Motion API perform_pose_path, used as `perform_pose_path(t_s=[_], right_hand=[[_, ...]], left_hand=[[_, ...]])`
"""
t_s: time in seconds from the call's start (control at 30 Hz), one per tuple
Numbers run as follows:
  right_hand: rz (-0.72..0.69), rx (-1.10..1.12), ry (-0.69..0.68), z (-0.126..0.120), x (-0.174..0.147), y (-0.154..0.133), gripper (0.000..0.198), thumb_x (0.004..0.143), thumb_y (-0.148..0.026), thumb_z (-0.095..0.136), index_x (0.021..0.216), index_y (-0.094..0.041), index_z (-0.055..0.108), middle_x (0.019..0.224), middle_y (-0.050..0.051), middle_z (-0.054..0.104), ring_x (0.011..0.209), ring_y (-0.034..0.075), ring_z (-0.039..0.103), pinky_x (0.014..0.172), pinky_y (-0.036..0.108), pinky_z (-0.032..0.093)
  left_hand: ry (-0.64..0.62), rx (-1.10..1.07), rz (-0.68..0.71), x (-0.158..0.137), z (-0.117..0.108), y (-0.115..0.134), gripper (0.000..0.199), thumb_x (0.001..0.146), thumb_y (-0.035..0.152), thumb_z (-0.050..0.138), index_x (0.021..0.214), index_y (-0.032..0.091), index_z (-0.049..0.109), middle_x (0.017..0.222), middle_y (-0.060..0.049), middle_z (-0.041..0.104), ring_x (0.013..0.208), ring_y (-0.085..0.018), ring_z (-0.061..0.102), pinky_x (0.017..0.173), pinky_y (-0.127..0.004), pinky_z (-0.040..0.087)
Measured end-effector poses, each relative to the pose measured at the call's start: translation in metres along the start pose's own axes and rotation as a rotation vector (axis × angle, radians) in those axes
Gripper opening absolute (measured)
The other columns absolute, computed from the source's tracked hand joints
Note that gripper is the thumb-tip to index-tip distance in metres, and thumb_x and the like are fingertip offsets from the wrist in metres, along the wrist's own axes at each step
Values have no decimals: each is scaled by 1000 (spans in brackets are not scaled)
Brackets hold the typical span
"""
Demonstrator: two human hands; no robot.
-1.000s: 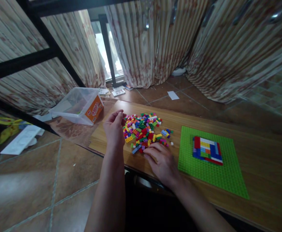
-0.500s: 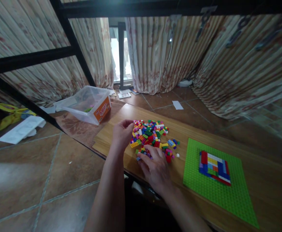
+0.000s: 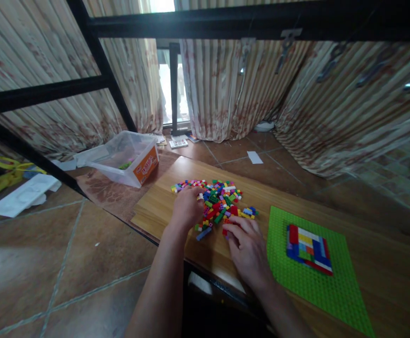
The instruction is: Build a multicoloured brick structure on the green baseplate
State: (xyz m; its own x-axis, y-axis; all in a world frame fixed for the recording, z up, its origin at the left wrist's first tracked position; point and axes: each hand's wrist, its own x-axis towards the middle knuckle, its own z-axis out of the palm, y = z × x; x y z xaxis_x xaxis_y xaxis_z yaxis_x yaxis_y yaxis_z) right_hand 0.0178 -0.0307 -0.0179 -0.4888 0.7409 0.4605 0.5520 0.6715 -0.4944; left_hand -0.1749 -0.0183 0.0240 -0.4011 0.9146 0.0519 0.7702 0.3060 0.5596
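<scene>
A heap of small colourful toy building bricks lies on the wooden tabletop. My left hand is at the heap's left side, its fingers curled together; whatever is between them is hidden. Over the heap's near right edge, my right hand has bent, parted fingers, with the fingertips touching red bricks. A long blue brick lies at the heap's near edge, between the hands. To the right, a flat block of joined bricks in red, white, yellow and blue sits on a green baseplate.
A clear plastic tub with an orange label stands beyond the table's left end, with some green pieces inside. Black metal bars cross above the table. Curtains hang behind; white packaging lies on the tiled floor.
My right hand has moved right, away from the long blue brick. My left hand has shifted slightly right and nearer, uncovering bricks at the heap's far left. The view has tilted slightly.
</scene>
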Motion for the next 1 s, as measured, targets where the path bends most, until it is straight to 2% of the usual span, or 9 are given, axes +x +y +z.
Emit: perform_pose_path(t_s=[0.2, 0.37, 0.47, 0.63, 0.73, 0.87, 0.93, 1.0], right_hand=[[43, 48, 42, -8, -1, 6, 20, 89, -20, 52, 95, -25, 70, 104, 7, 67, 99, 24, 56, 87, 46, 48], [72, 86, 63, -12, -1, 9, 19, 89, -20, 52, 93, -24, 70, 103, 7, 67, 98, 24, 57, 87, 44, 48], [101, 106, 64, -14, 0, 9, 19, 89, -21, 52, 92, -24, 70, 103, 7, 67, 98, 24, 58, 87, 44, 48], [123, 141, 77, -16, -1, 10, 18, 89, -22, 52, 91, -25, 71, 103, 7, 68, 97, 24, 59, 87, 44, 49], [142, 152, 94, -18, -1, 9, 18, 89, -22, 53, 91, -25, 71, 102, 7, 68, 97, 24, 59, 88, 43, 49], [176, 161, 92, -22, 1, 7, 17, 89, -21, 54, 90, -24, 71, 101, 6, 68, 96, 24, 60, 87, 43, 48], [196, 181, 97, -24, 2, 6, 17, 89, -21, 54, 90, -24, 71, 100, 7, 68, 96, 24, 60, 88, 43, 48], [236, 238, 109, -25, 3, 4, 17, 89, -23, 54, 93, -24, 70, 101, 7, 68, 97, 23, 61, 88, 42, 49]], left_hand=[[121, 126, -82, 9, 3, -7, 36, 85, 26, 51, 117, 17, 64, 115, -15, 63, 105, -27, 59, 90, -37, 45], [46, 162, -154, 13, 4, -11, 24, 83, 28, 54, 100, 19, 67, 103, -13, 67, 99, -27, 62, 83, -35, 45], [47, 151, -178, 14, 6, -8, 16, 82, 27, 55, 90, 20, 67, 94, -12, 69, 93, -26, 63, 78, -34, 45], [62, 99, -208, 14, 5, -7, 15, 81, 30, 56, 82, 20, 66, 83, -12, 70, 80, -24, 62, 69, -32, 42], [91, -44, -209, 15, 4, -13, 11, 77, 27, 59, 75, 20, 67, 71, -7, 68, 68, -20, 59, 62, -28, 39], [63, -443, -221, 16, 0, -17, 9, 68, 26, 66, 70, 18, 69, 61, -2, 64, 55, -14, 52, 53, -24, 35], [-15, -621, -196, 13, -4, -14, 13, 66, 28, 69, 71, 17, 70, 62, -1, 64, 54, -12, 50, 52, -22, 36], [-156, -746, -134, 7, -9, -6, 19, 65, 32, 71, 74, 15, 71, 64, -1, 64, 55, -11, 51, 53, -22, 38]])
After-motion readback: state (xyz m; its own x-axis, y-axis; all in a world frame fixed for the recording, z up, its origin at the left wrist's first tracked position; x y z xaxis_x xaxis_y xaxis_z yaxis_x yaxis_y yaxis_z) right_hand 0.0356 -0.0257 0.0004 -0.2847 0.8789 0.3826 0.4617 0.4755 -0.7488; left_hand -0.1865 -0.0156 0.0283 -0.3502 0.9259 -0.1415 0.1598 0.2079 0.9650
